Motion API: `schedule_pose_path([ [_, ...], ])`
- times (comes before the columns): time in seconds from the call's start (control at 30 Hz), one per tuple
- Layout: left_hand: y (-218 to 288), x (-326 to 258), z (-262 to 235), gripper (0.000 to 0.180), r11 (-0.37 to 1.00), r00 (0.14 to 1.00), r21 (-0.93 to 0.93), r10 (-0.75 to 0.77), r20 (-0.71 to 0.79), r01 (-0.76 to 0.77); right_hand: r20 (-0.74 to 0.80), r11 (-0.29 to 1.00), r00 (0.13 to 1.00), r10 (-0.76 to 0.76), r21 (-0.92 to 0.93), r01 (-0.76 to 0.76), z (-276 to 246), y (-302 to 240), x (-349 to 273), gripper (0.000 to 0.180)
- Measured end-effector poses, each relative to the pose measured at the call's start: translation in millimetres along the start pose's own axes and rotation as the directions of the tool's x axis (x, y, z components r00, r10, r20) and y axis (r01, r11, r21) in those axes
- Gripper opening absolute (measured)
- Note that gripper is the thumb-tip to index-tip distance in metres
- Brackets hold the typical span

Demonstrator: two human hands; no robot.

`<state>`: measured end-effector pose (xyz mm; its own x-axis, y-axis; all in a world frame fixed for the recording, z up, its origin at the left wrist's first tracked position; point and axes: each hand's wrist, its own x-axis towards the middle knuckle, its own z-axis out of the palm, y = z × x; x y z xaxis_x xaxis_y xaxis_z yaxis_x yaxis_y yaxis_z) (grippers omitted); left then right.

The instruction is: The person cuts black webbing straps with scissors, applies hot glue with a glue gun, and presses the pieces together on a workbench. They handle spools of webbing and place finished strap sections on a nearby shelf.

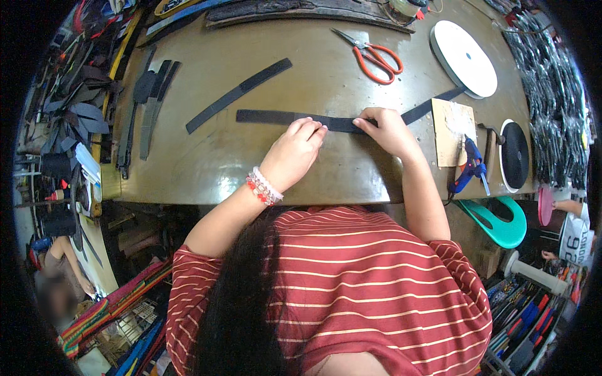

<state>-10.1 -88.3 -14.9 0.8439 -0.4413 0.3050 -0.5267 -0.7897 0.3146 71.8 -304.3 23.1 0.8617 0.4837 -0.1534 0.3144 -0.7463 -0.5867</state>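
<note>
A long black fabric tape (pixel 266 117) lies across the table, running right toward a white reel (pixel 464 59). My left hand (pixel 298 150) presses its closed fingers on the tape near the middle. Further right, my right hand (pixel 385 131) pinches the same tape between thumb and curled fingers. A separate black strip (pixel 238 94) lies slantwise behind and to the left. Red-handled scissors (pixel 373 56) rest beyond my right hand, blades apart from the tape.
Several dark strips (pixel 153 106) lie at the table's left. At the right are a cardboard piece (pixel 453 128), a blue glue gun (pixel 469 166), a hammer (pixel 491 150) and a black tape roll (pixel 514 155). Black packaged goods (pixel 552 94) stand beyond the right edge.
</note>
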Motion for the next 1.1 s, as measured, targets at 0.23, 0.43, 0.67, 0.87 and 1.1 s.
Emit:
schedule_pose_path([
  [0.23, 8.9, 5.2, -5.0, 0.032, 0.991, 0.998, 0.135, 0.001, 0.058, -0.009, -0.06, 0.998, 0.998, 0.035, -0.058, -0.038, 7.6, 1.2, -1.5, 0.024],
  [0.43, 10.2, 5.0, -7.9, 0.033, 0.991, 0.996, 0.135, -0.005, 0.087, -0.006, -0.046, 0.996, 0.997, 0.059, -0.063, -0.062, 6.0, 0.6, 4.0, 0.025],
  [0.67, 15.4, 9.8, -11.6, 0.043, 0.986, 0.995, 0.167, -0.009, 0.098, -0.007, -0.058, 0.998, 0.998, 0.035, -0.042, -0.037, 7.9, 4.0, 2.6, 0.022],
  [0.87, 22.6, 12.7, -8.2, 0.049, 0.976, 0.992, 0.217, -0.034, 0.12, 0.007, -0.017, 0.997, 0.999, 0.032, -0.067, -0.033, 0.1, 0.5, 0.8, 0.028],
  [1.1, 21.6, 18.2, -12.3, 0.048, 0.978, 0.981, 0.208, -0.042, 0.188, 0.002, 0.054, 0.988, 0.987, 0.148, -0.053, -0.146, -32.3, 19.9, -10.7, 0.025],
])
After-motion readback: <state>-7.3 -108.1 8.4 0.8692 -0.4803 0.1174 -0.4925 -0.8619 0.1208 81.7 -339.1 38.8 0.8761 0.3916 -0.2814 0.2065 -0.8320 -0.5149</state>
